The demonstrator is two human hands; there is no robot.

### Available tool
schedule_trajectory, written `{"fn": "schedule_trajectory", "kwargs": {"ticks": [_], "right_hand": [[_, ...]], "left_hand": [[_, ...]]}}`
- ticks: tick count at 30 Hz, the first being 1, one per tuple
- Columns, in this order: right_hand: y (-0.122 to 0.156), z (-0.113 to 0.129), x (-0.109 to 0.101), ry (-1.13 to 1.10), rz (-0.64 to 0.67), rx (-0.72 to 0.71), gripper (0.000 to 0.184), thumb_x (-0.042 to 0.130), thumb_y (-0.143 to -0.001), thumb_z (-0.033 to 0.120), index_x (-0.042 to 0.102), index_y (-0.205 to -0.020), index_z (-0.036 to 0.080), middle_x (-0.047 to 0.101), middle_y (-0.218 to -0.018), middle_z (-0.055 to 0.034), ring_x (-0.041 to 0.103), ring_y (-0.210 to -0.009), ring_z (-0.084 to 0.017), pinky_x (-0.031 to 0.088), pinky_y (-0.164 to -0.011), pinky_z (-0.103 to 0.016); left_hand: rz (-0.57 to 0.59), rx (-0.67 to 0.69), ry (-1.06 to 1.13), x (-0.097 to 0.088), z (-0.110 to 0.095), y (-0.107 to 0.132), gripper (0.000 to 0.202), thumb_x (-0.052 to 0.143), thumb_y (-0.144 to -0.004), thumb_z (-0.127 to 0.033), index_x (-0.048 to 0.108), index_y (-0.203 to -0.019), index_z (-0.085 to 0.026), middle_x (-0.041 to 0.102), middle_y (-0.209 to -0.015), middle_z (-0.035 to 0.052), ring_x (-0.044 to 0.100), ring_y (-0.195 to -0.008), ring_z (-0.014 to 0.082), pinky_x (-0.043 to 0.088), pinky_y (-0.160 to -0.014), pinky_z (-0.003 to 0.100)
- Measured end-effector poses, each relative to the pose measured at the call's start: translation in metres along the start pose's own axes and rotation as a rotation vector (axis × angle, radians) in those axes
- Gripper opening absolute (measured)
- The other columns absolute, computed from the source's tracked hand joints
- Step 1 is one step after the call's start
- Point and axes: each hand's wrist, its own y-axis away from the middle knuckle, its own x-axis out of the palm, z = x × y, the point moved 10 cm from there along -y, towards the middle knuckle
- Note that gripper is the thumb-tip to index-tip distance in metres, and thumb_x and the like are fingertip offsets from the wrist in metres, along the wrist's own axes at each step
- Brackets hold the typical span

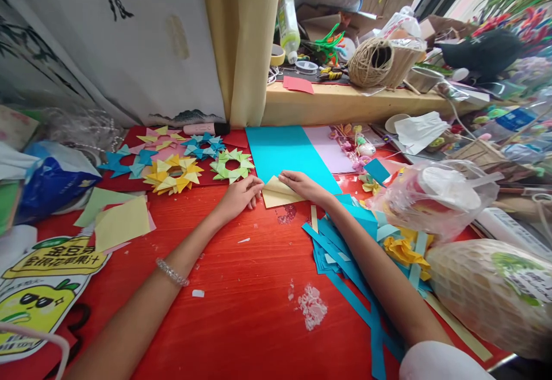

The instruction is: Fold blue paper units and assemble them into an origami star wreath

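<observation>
A folded sheet of pale yellow paper (pixel 276 199) lies at the near edge of a large blue sheet (pixel 280 150). My right hand (pixel 304 187) holds its upper right side, thumb and fingers pressed together on the fold. At the paper's left corner, my left hand (pixel 241 197) has its fingers curled and closed on the edge. Just beyond my left hand are folded paper rings: a green one (pixel 233 165), a yellow one (pixel 173 173) and several more in blue and pink. Blue paper strips (pixel 340 253) lie under and beside my right forearm.
Loose square sheets (pixel 122 223) are stacked at the left. Crowding the right are a plastic bag (pixel 435 196) and a net-wrapped pale object (pixel 487 294). A ledge behind carries a twine roll (pixel 371 62) and a bottle (pixel 288 23). Paper scraps (pixel 312 308) dot the red tabletop (pixel 241 334).
</observation>
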Motion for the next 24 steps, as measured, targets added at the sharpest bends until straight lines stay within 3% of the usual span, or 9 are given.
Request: {"fn": "schedule_trajectory", "kwargs": {"ticks": [14,20,24], "right_hand": [[0.003,0.000,0.003,0.005,0.047,0.058,0.039,0.038,-0.090,0.057,0.044,-0.077,0.021,0.048,-0.080,-0.0039,0.042,-0.073,-0.017,0.038,-0.066,-0.032],[0.003,0.004,0.005,0.024,0.079,0.039,0.041,0.040,-0.089,0.058,0.043,-0.073,0.020,0.043,-0.076,-0.0016,0.038,-0.070,-0.015,0.034,-0.064,-0.030],[0.003,0.006,0.004,0.029,0.080,0.029,0.042,0.039,-0.089,0.058,0.041,-0.072,0.020,0.039,-0.073,-0.0002,0.034,-0.066,-0.014,0.031,-0.062,-0.030]], "left_hand": [[-0.002,-0.004,-0.065,-0.001,-0.007,0.001,0.026,0.040,-0.093,-0.040,0.053,-0.092,-0.017,0.058,-0.071,0.0007,0.055,-0.050,0.0083,0.044,-0.045,0.019],[0.097,0.101,-0.192,0.010,-0.023,0.007,0.018,0.062,-0.081,-0.035,0.057,-0.085,-0.018,0.055,-0.071,-0.0014,0.051,-0.062,0.0105,0.040,-0.057,0.022],[0.156,0.147,-0.275,0.017,-0.031,0.010,0.018,0.066,-0.077,-0.029,0.060,-0.090,-0.018,0.053,-0.073,-0.0020,0.050,-0.068,0.0121,0.038,-0.063,0.025]]}}
